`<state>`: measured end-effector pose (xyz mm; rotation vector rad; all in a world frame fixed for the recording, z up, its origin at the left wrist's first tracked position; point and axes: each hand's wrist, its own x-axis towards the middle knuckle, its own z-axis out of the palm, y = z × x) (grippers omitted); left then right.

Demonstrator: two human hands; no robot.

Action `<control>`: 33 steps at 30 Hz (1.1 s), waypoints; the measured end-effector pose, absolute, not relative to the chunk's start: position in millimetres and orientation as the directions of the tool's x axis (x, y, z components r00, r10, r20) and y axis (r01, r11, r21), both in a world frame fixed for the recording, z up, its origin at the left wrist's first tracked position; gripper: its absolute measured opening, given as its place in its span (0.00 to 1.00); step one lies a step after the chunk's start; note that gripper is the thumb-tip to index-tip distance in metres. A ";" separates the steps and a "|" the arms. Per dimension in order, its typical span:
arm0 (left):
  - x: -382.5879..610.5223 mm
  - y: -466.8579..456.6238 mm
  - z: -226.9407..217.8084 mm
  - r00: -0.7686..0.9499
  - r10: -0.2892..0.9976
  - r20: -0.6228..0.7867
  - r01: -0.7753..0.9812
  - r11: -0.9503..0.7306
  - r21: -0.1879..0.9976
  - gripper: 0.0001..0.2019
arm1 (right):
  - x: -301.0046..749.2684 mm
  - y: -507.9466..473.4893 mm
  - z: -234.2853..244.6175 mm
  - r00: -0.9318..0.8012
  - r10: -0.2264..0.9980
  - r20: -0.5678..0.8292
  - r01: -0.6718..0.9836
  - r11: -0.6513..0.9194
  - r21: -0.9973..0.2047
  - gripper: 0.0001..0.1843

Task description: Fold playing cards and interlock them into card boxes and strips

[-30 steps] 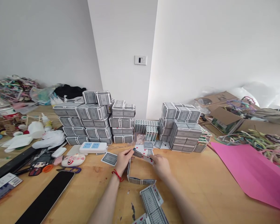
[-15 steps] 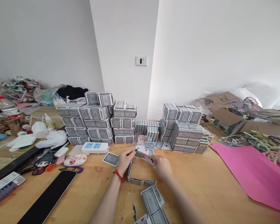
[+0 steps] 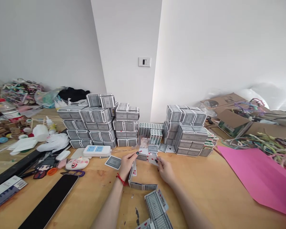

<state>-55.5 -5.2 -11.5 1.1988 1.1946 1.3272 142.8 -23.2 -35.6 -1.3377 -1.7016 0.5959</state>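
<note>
Between my hands is a bent strip of joined playing cards (image 3: pixel 143 185), standing on edge in an open-cornered frame shape. My left hand (image 3: pixel 128 163), with a red cord on its wrist, pinches the far left corner of it. My right hand (image 3: pixel 166 170) pinches the end of the far side, where a red diamonds card (image 3: pixel 152 159) faces up. Inside the left side a card with a red 6 (image 3: pixel 134 170) shows. Nearer to me, folded card pieces (image 3: pixel 154 203) lie on the table, partly cut off by the frame edge.
Stacked card blocks (image 3: pixel 98 114) stand at the back left, and more card blocks (image 3: pixel 192 136) at the back right. A white power strip (image 3: pixel 97 150), a loose card (image 3: pixel 113 162) and a black phone-like slab (image 3: pixel 51 200) lie left. Pink paper (image 3: pixel 257 178) covers the right.
My right hand has shifted slightly right, and the far side of the strip is straighter, its diamonds face turned more upward. The red 6 inside the left side has come into view.
</note>
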 end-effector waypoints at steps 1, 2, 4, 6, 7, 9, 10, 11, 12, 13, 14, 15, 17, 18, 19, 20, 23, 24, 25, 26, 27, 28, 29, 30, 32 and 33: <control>-55.7 -4.9 -11.6 -0.058 0.995 0.075 -0.036 -0.077 0.996 0.14 | 142.6 -23.9 -35.8 -0.058 0.946 0.319 0.510 0.303 -0.805 0.16; -55.8 -4.6 -12.0 -0.047 0.996 0.073 -0.045 -0.075 0.996 0.14 | 142.3 -24.6 -35.8 -0.065 0.950 0.305 0.492 0.296 -0.819 0.16; -55.4 -4.4 -12.8 -0.025 0.998 0.060 -0.069 -0.062 0.996 0.15 | 141.3 -26.6 -35.1 -0.072 0.955 0.287 0.458 0.287 -0.841 0.17; -54.5 -4.7 -13.3 -0.018 0.998 0.054 -0.083 -0.055 0.995 0.15 | 139.6 -28.8 -34.0 -0.074 0.956 0.282 0.443 0.285 -0.850 0.19; -53.9 -5.0 -13.2 -0.017 0.998 0.052 -0.086 -0.054 0.995 0.15 | 138.3 -29.9 -33.5 -0.074 0.957 0.281 0.442 0.284 -0.851 0.19; -52.7 -5.9 -12.5 -0.013 0.999 0.049 -0.087 -0.050 0.995 0.15 | 135.5 -31.7 -32.9 -0.078 0.959 0.274 0.439 0.280 -0.854 0.20; -52.0 -6.4 -12.0 -0.013 0.999 0.048 -0.085 -0.049 0.995 0.15 | 134.0 -32.4 -32.8 -0.082 0.959 0.271 0.435 0.279 -0.856 0.20; -51.4 -6.9 -11.5 -0.011 0.999 0.048 -0.082 -0.049 0.995 0.15 | 132.6 -32.9 -32.9 -0.089 0.960 0.267 0.430 0.279 -0.858 0.21; -50.8 -7.5 -11.0 -0.008 0.999 0.049 -0.081 -0.050 0.995 0.15 | 131.4 -33.2 -33.2 -0.096 0.960 0.262 0.425 0.278 -0.862 0.21; -50.4 -7.9 -10.5 -0.007 0.999 0.050 -0.080 -0.050 0.995 0.15 | 130.4 -33.3 -33.5 -0.103 0.961 0.257 0.418 0.276 -0.865 0.21; -50.0 -8.3 -10.1 -0.005 0.999 0.050 -0.081 -0.051 0.995 0.15 | 129.6 -33.3 -33.9 -0.107 0.961 0.253 0.413 0.275 -0.868 0.21; -49.7 -8.5 -9.8 -0.004 0.999 0.050 -0.081 -0.050 0.995 0.15 | 129.1 -33.2 -34.3 -0.109 0.962 0.250 0.409 0.272 -0.871 0.21; -49.3 -8.9 -9.1 -0.005 0.999 0.048 -0.081 -0.049 0.996 0.14 | 128.7 -32.9 -35.1 -0.109 0.963 0.246 0.405 0.269 -0.874 0.21; -49.1 -9.0 -8.7 -0.010 0.999 0.048 -0.078 -0.049 0.996 0.14 | 128.7 -32.8 -35.4 -0.109 0.963 0.248 0.405 0.271 -0.873 0.21; -49.0 -9.2 -8.2 -0.014 0.999 0.050 -0.073 -0.050 0.996 0.14 | 128.7 -32.8 -35.5 -0.111 0.961 0.251 0.404 0.275 -0.872 0.21; -48.8 -9.5 -7.6 -0.018 0.998 0.053 -0.070 -0.054 0.996 0.14 | 128.7 -32.9 -35.5 -0.113 0.960 0.255 0.404 0.278 -0.871 0.20; -48.1 -10.7 -5.1 -0.023 0.998 0.057 -0.068 -0.059 0.996 0.14 | 128.4 -33.6 -34.9 -0.118 0.958 0.261 0.411 0.286 -0.866 0.20; -47.9 -11.1 -4.0 -0.025 0.998 0.055 -0.068 -0.057 0.996 0.14 | 128.3 -33.9 -34.7 -0.118 0.958 0.262 0.414 0.288 -0.863 0.20; -47.8 -11.5 -3.0 -0.030 0.998 0.050 -0.069 -0.052 0.996 0.14 | 128.2 -34.1 -34.7 -0.118 0.957 0.264 0.417 0.289 -0.862 0.20; -47.9 -11.8 -2.0 -0.036 0.998 0.044 -0.070 -0.047 0.996 0.14 | 128.3 -34.1 -34.9 -0.117 0.957 0.264 0.418 0.289 -0.861 0.19; -48.1 -11.9 -1.1 -0.039 0.999 0.037 -0.072 -0.040 0.997 0.13 | 128.4 -33.8 -35.4 -0.113 0.958 0.265 0.416 0.287 -0.863 0.19; -48.4 -11.8 -0.6 -0.037 0.999 0.033 -0.077 -0.036 0.996 0.13 | 128.6 -33.3 -36.2 -0.104 0.959 0.264 0.409 0.283 -0.867 0.19; -48.9 -11.5 -0.4 -0.028 0.999 0.032 -0.088 -0.035 0.996 0.13 | 128.9 -32.5 -37.1 -0.090 0.961 0.263 0.400 0.277 -0.874 0.19; -49.4 -11.0 -0.7 -0.013 0.999 0.032 -0.106 -0.033 0.994 0.13 | 129.3 -31.6 -38.2 -0.075 0.962 0.263 0.388 0.271 -0.881 0.19; -50.3 -9.9 -2.3 0.046 0.999 0.005 -0.170 0.002 0.985 0.14 | 130.1 -29.5 -40.0 -0.048 0.962 0.270 0.362 0.268 -0.893 0.20; -50.5 -9.4 -3.5 0.087 0.996 -0.022 -0.216 0.040 0.976 0.14 | 130.4 -28.7 -40.6 -0.042 0.960 0.276 0.350 0.273 -0.896 0.20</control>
